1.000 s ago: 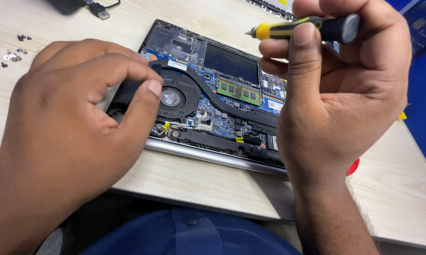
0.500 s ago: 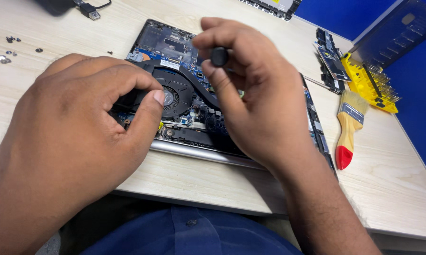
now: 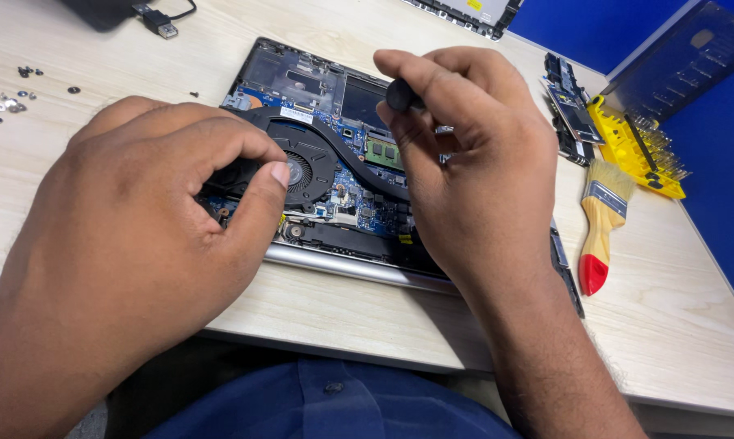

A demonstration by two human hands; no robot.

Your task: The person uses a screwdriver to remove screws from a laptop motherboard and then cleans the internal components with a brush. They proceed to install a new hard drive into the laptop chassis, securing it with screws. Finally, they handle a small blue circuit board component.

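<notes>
An opened laptop [image 3: 302,77] lies on the wooden table with its blue circuit board, black round fan [image 3: 306,162] and black heat pipe bare. My left hand [image 3: 151,219] rests on the laptop's left part, thumb tip on the fan's edge, fingers curled over something dark beneath them. My right hand [image 3: 472,171] hovers over the laptop's right half and grips a screwdriver [image 3: 399,95] by its black handle end, the shaft hidden behind the fingers and pointing down at the board.
Several loose screws [image 3: 13,102] lie at the far left of the table. A paint brush [image 3: 598,223] with a red-tipped wooden handle lies to the right, beside a yellow bit holder [image 3: 631,146] and a small circuit board [image 3: 570,110]. A black plug [image 3: 159,23] sits at the top.
My right hand has swung down from holding the screwdriver level above the laptop and now holds it upright over the board. The left hand has stayed on the fan.
</notes>
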